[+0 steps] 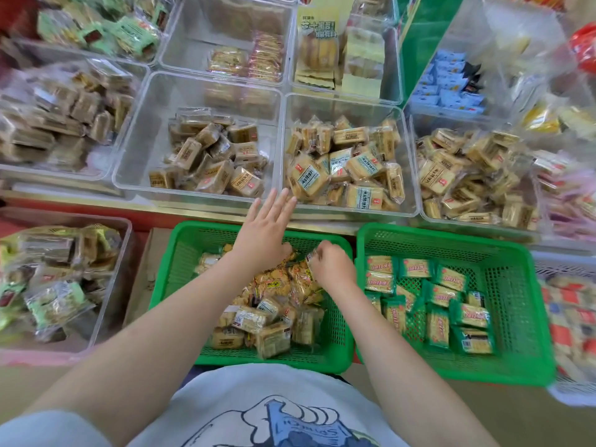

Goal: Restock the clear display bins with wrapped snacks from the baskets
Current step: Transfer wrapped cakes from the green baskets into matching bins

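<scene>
Two green perforated baskets sit side by side below the clear bins. The left basket (180,272) holds a loose heap of tan and orange wrapped snacks (274,304). The right basket (516,304) holds green-edged packets (445,301) lying flat. The centre-left bin (142,137) is partly filled with brown packets (209,156); the centre-right bin (409,156) holds blue-labelled ones (348,169).

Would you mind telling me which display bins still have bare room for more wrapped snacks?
The middle bin has a bare floor along its left side and back wall. The bin behind it is mostly bare, with packets only at its front right. The bin holding blue-labelled packets and the bin right of it are crowded.
</scene>
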Demonstrator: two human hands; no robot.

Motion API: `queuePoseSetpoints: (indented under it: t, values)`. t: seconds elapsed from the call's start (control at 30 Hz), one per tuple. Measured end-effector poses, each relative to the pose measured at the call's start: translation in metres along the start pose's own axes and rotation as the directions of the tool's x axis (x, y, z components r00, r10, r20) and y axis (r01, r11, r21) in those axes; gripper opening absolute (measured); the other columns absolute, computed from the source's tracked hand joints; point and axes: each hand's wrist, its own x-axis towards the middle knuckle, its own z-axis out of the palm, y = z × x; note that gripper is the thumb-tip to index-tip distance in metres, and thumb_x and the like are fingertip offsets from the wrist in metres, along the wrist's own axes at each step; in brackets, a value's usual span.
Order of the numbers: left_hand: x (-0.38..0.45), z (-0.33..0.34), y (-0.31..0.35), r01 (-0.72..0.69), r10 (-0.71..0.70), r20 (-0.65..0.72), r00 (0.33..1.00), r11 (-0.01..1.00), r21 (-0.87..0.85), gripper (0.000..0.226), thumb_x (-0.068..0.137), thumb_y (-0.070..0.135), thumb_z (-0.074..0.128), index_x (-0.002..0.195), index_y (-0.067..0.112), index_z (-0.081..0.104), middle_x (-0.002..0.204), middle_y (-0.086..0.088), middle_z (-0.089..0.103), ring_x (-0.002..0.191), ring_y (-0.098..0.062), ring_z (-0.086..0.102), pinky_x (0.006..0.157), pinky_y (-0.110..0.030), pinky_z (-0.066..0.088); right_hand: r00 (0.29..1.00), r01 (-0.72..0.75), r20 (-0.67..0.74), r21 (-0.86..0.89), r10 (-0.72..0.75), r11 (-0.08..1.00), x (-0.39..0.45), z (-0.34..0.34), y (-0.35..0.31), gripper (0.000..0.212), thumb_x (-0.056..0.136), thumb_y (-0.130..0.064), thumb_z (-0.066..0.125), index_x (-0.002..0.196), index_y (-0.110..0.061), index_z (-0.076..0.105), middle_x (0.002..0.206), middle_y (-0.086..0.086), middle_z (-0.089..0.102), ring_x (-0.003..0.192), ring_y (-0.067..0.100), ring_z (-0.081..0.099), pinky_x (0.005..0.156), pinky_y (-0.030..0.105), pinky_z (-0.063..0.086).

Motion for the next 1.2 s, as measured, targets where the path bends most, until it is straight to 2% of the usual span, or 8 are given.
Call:
queuePoseSetpoints:
  t: [0.13, 0.4, 0.57, 0.67, 0.77, 0.9, 1.07, 1.2]
  values:
    - [-0.001, 0.000, -0.001, -0.006, 0.006, 0.004, 1.000, 1.000, -0.010, 0.095, 0.094, 0.037, 0.054, 0.158, 0.022, -0.015, 0.164, -0.002, -0.022, 0.150, -0.021, -0.024, 0.122, -0.043, -0.013, 0.948, -0.263, 0.209, 0.090, 0.240, 0.961, 0.002, 0.038, 0.015, 0.058, 0.099, -0.020, 0.057, 0.149, -0.003, 0.032, 0.141, 0.022, 0.045, 0.124, 0.036, 0.052, 0.102, 0.043, 0.048]
    - [-0.001, -0.003, -0.002, -0.019, 0.019, -0.002, 1.000, 1.000, -0.007, 0.096, 0.094, 0.038, 0.055, 0.158, 0.022, -0.014, 0.165, -0.002, -0.022, 0.150, -0.020, -0.024, 0.122, -0.043, -0.014, 0.965, -0.260, 0.068, 0.388, 0.254, 0.884, 0.002, 0.044, 0.017, 0.026, 0.099, -0.020, 0.054, 0.122, -0.015, 0.043, 0.094, 0.005, 0.063, 0.071, 0.019, 0.060, 0.054, 0.029, 0.043]
    - [-0.011, -0.005, -0.002, -0.143, 0.138, -0.050, 0.989, 0.980, -0.135, 0.096, 0.089, 0.035, 0.066, 0.160, 0.029, 0.003, 0.167, 0.001, -0.009, 0.153, -0.019, -0.015, 0.121, -0.040, -0.009, 0.917, -0.398, 0.327, 0.789, 0.227, 0.469, -0.001, -0.002, 0.012, 0.024, 0.100, -0.026, 0.045, 0.117, -0.015, 0.058, 0.083, 0.009, 0.069, 0.056, 0.018, 0.048, 0.049, 0.029, 0.036]
    - [-0.029, -0.009, 0.007, -0.175, 0.183, -0.012, 0.983, 0.916, -0.361, 0.081, 0.086, 0.031, 0.074, 0.154, 0.033, 0.032, 0.162, 0.006, 0.027, 0.150, -0.016, 0.021, 0.122, -0.038, 0.021, 0.868, -0.487, 0.496, 0.846, 0.014, 0.217, -0.011, -0.037, 0.012, 0.024, 0.100, -0.021, 0.041, 0.113, -0.010, 0.057, 0.064, 0.001, 0.055, 0.052, 0.014, 0.038, 0.052, 0.028, 0.027]
    - [-0.030, -0.027, 0.012, 0.023, -0.021, 0.011, 1.000, 0.754, -0.656, 0.051, 0.085, 0.030, 0.078, 0.132, 0.032, 0.059, 0.122, 0.010, 0.066, 0.109, -0.009, 0.062, 0.099, -0.041, 0.052, 0.811, -0.501, 0.560, 0.814, -0.168, 0.293, -0.017, -0.065, 0.009, 0.024, 0.100, -0.029, 0.037, 0.097, -0.014, 0.055, 0.063, 0.001, 0.044, 0.053, 0.015, 0.033, 0.054, 0.028, 0.025]
    - [-0.017, -0.064, 0.010, 0.170, -0.095, 0.141, 0.985, 0.511, -0.843, 0.040, 0.085, 0.042, 0.074, 0.120, 0.024, 0.067, 0.097, 0.008, 0.074, 0.089, -0.009, 0.070, 0.083, -0.032, 0.057, 0.898, -0.381, 0.437, 0.832, -0.054, 0.403, -0.014, -0.084, 0.000, 0.052, 0.105, -0.051, 0.034, 0.111, -0.011, 0.067, 0.078, 0.011, 0.065, 0.066, 0.020, 0.057, 0.063, 0.032, 0.046]
    - [0.001, -0.083, 0.013, 0.176, -0.088, 0.154, 0.984, 0.538, -0.824, 0.030, 0.090, 0.046, 0.068, 0.114, 0.027, 0.064, 0.086, 0.002, 0.075, 0.077, -0.009, 0.070, 0.078, -0.031, 0.057, 0.968, -0.122, 0.209, 0.875, -0.139, 0.468, -0.007, -0.104, -0.008, 0.029, 0.100, -0.042, 0.056, 0.117, -0.022, 0.068, 0.106, 0.004, 0.068, 0.079, 0.016, 0.057, 0.064, 0.029, 0.044]
    - [0.014, -0.072, 0.013, 0.151, -0.357, -0.125, 0.926, 0.651, -0.744, 0.036, 0.102, 0.040, 0.049, 0.126, 0.017, 0.061, 0.111, 0.001, 0.069, 0.098, -0.016, 0.064, 0.082, -0.036, 0.053, 0.991, -0.126, 0.134, 0.877, 0.015, 0.465, 0.011, -0.120, -0.018, 0.017, 0.096, -0.030, 0.066, 0.110, -0.022, 0.065, 0.112, 0.004, 0.070, 0.086, 0.018, 0.063, 0.065, 0.027, 0.048]
